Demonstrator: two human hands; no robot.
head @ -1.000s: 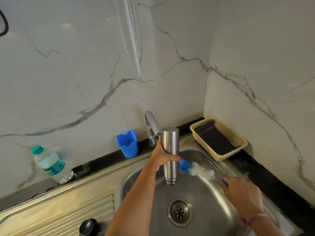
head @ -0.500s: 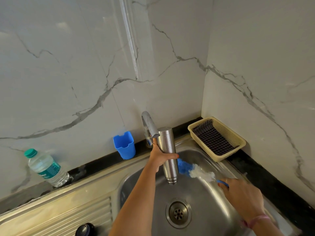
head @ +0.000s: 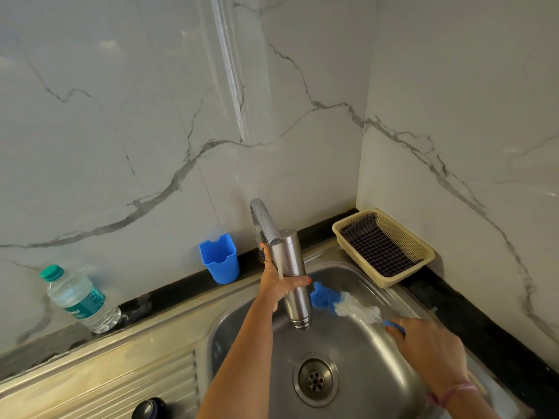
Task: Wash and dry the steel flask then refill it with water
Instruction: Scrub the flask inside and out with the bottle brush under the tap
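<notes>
The left hand (head: 279, 285) grips the tall shiny steel flask (head: 295, 276), upside down over the steel sink (head: 357, 343) by the tap (head: 264, 223). The right hand (head: 429, 349) holds the blue and white bottle brush (head: 348, 305). She should hold the flask tight, turn its mouth up and scrub deep inside.

White marble-look walls (head: 151, 131) with grey veins meet in a corner at the far right, glossy with soft reflections. A black counter strip (head: 472, 325) runs along their base. A steel drainboard (head: 106, 385) lies at near left.
</notes>
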